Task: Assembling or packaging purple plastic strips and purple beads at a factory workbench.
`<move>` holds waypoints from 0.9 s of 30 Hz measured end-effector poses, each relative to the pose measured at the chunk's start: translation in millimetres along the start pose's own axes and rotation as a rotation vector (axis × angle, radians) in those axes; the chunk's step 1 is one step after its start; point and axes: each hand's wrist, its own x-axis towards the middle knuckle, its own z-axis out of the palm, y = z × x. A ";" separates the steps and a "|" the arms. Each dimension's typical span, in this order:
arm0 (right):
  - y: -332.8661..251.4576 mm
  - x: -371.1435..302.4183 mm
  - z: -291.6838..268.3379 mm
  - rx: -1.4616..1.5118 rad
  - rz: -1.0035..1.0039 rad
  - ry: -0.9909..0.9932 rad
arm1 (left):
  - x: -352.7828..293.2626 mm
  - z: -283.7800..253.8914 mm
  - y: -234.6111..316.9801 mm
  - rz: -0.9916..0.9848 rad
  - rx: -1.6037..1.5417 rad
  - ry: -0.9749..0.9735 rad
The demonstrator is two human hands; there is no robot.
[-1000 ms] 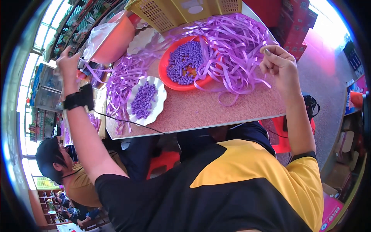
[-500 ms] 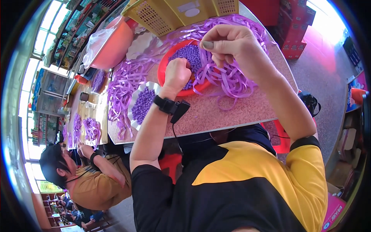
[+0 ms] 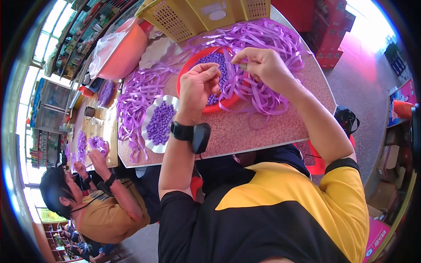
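Both my hands are raised over a red bowl (image 3: 180,83) of small purple bead-like pieces (image 3: 215,59). My left hand (image 3: 198,90) is at the bowl's left side, thumb and fingers pinched together; whatever they grip is too small to make out. Above the bowl's right side, my right hand (image 3: 266,66) pinches with thumb and forefinger, and its hold is equally unclear. Purple ribbons (image 3: 258,98) drape over the bowl's right rim and spread below my right hand. Left of the bowl, a white fluted dish (image 3: 147,139) holds more purple pieces (image 3: 160,125).
More purple ribbons (image 3: 139,94) lie along the table's left side. A yellow plastic basket (image 3: 175,24) stands at the back beside a pink tub (image 3: 125,55) with clear plastic in it. A co-worker (image 3: 109,210) sits at the left by another table. Red boxes (image 3: 335,33) are stacked at the far right.
My left hand has risen out of the bowl and turned, its fingertips now facing my right hand. The right hand has come down slightly. The co-worker's hands have moved apart.
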 end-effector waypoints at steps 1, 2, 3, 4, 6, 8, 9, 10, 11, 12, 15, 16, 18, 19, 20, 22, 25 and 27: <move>-3.8 -1.6 0.5 -0.043 -0.018 -0.010 | -4.0 3.1 2.7 0.016 -0.068 -0.048; -5.2 -3.4 1.1 -0.047 -0.023 -0.011 | -7.8 7.4 3.0 0.022 -0.070 -0.049; -5.3 -5.0 2.2 -0.061 -0.045 -0.006 | -11.0 13.5 1.2 0.038 -0.132 -0.044; -5.4 -5.8 3.7 -0.073 -0.068 -0.001 | -13.5 18.0 -0.2 0.055 -0.193 -0.038; -5.8 -6.0 4.9 -0.094 -0.096 0.013 | -14.5 19.4 -6.0 0.073 -0.233 -0.044; -6.3 -6.5 6.7 -0.113 -0.120 0.028 | -15.6 19.3 -12.9 0.087 -0.273 -0.049; -6.4 -6.4 7.8 -0.107 -0.116 0.018 | -16.0 19.6 -16.2 0.095 -0.256 -0.045; -6.7 -6.4 8.5 -0.100 -0.112 0.006 | -16.4 19.2 -19.8 0.103 -0.240 -0.039; -8.1 -6.6 8.6 -0.101 -0.113 0.002 | -16.2 18.0 -22.9 0.106 -0.242 -0.036; -9.9 -7.0 8.8 -0.125 -0.084 -0.015 | -15.7 16.2 -25.7 0.110 -0.228 -0.045; -8.7 -7.4 8.9 -0.141 -0.040 -0.023 | -15.3 17.7 -29.2 0.116 -0.236 -0.052; -6.5 -7.4 8.1 -0.133 -0.025 -0.005 | -14.9 18.8 -29.2 0.117 -0.253 -0.057; -2.2 -6.3 6.2 -0.110 -0.040 -0.003 | -14.1 20.2 -27.2 0.113 -0.278 -0.041; -2.3 -5.6 7.1 -0.084 -0.058 0.003 | -14.3 20.4 -26.2 0.109 -0.298 -0.026; -4.0 -5.7 7.7 -0.087 -0.052 -0.001 | -14.3 20.6 -25.8 0.106 -0.305 -0.024; -10.8 -7.8 8.7 -0.138 0.011 -0.037 | -15.8 21.7 -26.0 0.095 -0.284 0.002; -8.9 -7.0 12.6 -0.140 -0.040 -0.024 | -19.5 25.0 -27.3 0.082 -0.289 0.018; -6.8 -5.7 16.5 -0.127 -0.032 -0.017 | -21.3 25.2 -29.6 0.089 -0.285 0.049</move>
